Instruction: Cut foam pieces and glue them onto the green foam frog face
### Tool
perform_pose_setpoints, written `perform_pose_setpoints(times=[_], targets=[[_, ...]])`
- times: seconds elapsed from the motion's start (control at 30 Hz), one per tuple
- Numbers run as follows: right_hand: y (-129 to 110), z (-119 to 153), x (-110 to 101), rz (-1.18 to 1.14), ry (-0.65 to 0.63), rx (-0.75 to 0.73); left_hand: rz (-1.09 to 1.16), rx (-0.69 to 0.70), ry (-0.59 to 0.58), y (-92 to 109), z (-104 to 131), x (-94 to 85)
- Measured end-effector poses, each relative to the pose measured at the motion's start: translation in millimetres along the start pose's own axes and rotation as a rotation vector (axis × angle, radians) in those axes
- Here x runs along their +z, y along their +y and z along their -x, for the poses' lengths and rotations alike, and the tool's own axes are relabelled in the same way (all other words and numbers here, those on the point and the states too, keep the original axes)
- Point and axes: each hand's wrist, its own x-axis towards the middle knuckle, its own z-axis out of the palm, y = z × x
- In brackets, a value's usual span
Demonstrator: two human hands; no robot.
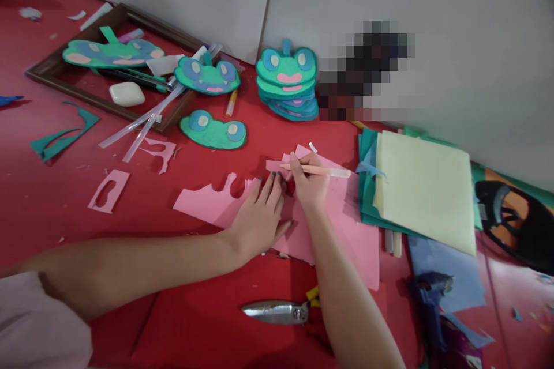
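Observation:
My right hand (310, 183) is closed round a peach-coloured marker pen (333, 172). The pen's tip points left and lies over a narrow pink piece at the top of the pink foam sheet (357, 242). Flat on the pink material, fingers stretched out, my left hand (259, 210) presses just left of the pen. A pink offcut (203, 202) with curved cut-outs sticks out beyond that hand. Scissors (277, 312) lie below both hands, their yellow handle partly hidden by my right forearm.
Green frog-face cutouts (214, 131) lie behind, several in a stack (288, 83) by the wall. A brown frame (78, 92) holds a white rounded object (127, 94). Clear glue sticks (145, 130) cross its edge. At right are cream sheets (426, 184) and a blue glue gun (433, 300).

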Motion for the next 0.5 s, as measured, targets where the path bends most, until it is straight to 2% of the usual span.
perform_pose_setpoints(times=[0.33,0.5], targets=[[-5.2,0.8,-0.2,-0.017,-0.067,0.002,-0.037,0.004,-0.006,0.8,-0.7,-3.0],[-2.9,1.1,0.3,-0.014,-0.012,0.000,-0.009,0.003,0.006,0.4,0.0,-1.3]])
